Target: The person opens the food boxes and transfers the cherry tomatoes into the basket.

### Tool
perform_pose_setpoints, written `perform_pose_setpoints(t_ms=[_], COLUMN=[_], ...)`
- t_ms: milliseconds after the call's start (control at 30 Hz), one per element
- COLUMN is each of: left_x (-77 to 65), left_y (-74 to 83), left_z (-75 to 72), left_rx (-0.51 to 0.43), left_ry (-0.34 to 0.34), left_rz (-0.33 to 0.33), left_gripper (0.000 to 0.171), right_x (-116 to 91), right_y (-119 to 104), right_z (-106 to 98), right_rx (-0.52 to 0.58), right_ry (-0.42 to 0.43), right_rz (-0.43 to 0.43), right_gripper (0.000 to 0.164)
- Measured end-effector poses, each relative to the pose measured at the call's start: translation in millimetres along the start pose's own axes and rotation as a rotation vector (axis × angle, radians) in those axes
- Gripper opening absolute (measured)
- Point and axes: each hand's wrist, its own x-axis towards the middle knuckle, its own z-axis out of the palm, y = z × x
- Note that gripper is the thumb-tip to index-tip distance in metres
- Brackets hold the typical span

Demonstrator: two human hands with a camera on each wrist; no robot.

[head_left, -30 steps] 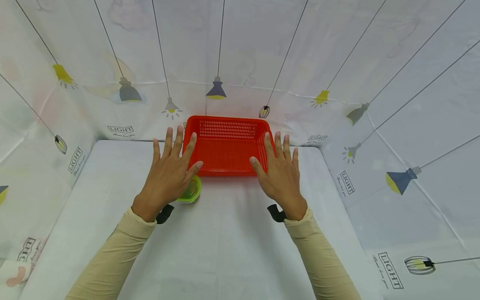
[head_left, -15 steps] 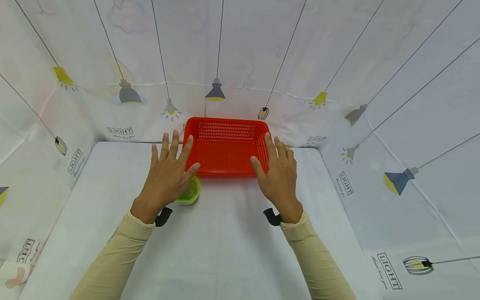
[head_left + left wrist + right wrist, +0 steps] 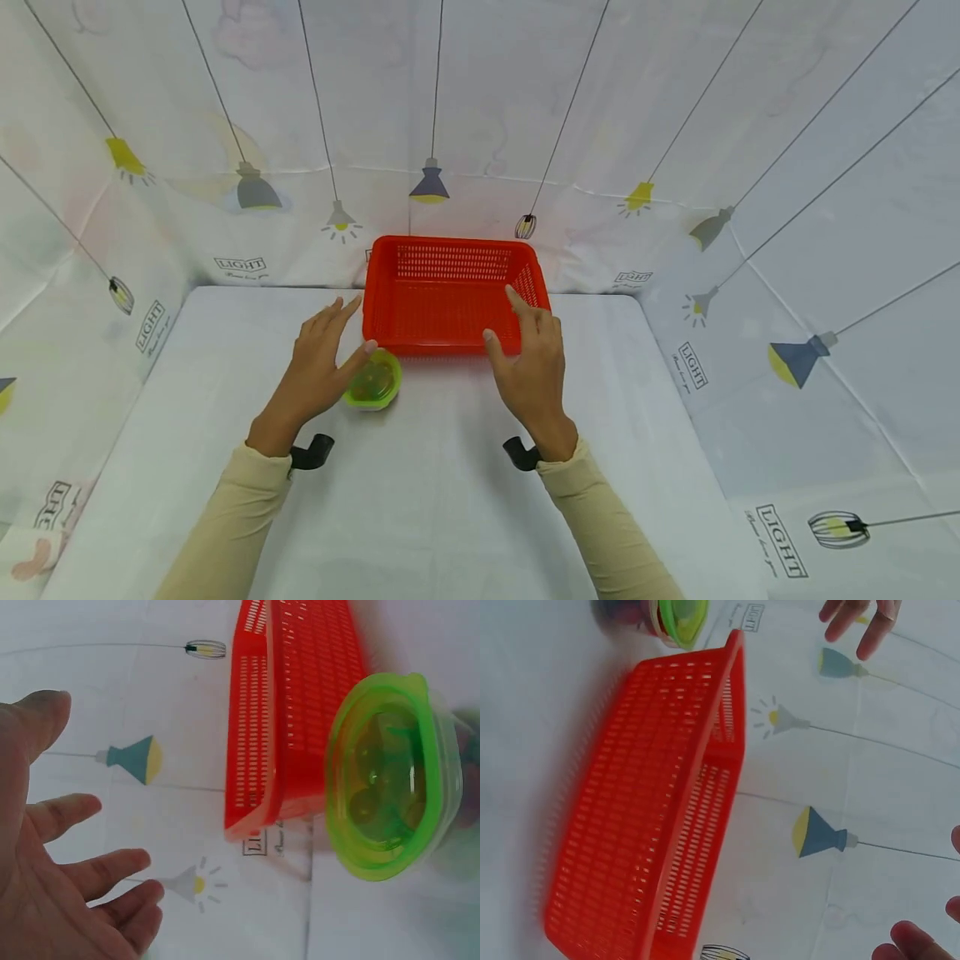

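Observation:
In the head view my left hand (image 3: 311,371) hovers with fingers loosely extended, just left of a small clear plastic container with a green lid (image 3: 372,382). Round things (image 3: 367,799), blurred by the lid, show inside it in the left wrist view. My right hand (image 3: 534,372) hangs over the near right part of a red plastic basket (image 3: 450,346), thumb and fingers spread apart. Neither hand holds anything. The basket has slotted walls, and nothing shows inside it. The container stands by the basket's near left corner.
A white-covered table (image 3: 435,500) lies beneath everything. Behind it and at both sides hang white sheets (image 3: 495,100) printed with lamps; the basket stands close to the back one. A black strap piece (image 3: 313,452) sits at my left wrist, another (image 3: 521,453) at my right.
Both hands have drawn back toward me and tilted, their fingers less spread. The right hand has also shifted left, and the left hand has uncovered more of the green lid. Basket and container stay put.

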Motion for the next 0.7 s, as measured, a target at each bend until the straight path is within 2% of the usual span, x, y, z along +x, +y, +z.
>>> perform_pose_setpoints(t_ms=[200,333,500,700], left_x=[-7.4,-12.4,-18.2,-23.3], left_y=[-27.7,-45.9,-66.4,-87.3], left_z=[8.9,14.5,22.1,30.7], left_rx=[-0.185,-0.319,-0.489,-0.634], left_ry=[-0.024,-0.018,-0.030,-0.061], left_rz=[-0.089,-0.116,-0.160,-0.222], left_gripper=[0.074,0.068,0.063,0.061], right_x=[-14,-24,-35,-49], right_y=[-3,-6,-9,-12], right_z=[15,25,38,57], right_rx=[0.088,0.138,0.177,0.213], right_ry=[0.014,0.010,-0.009,-0.056], right_rz=[0.005,0.020,0.031,0.058], right_gripper=[0.061,0.060,0.059,0.060])
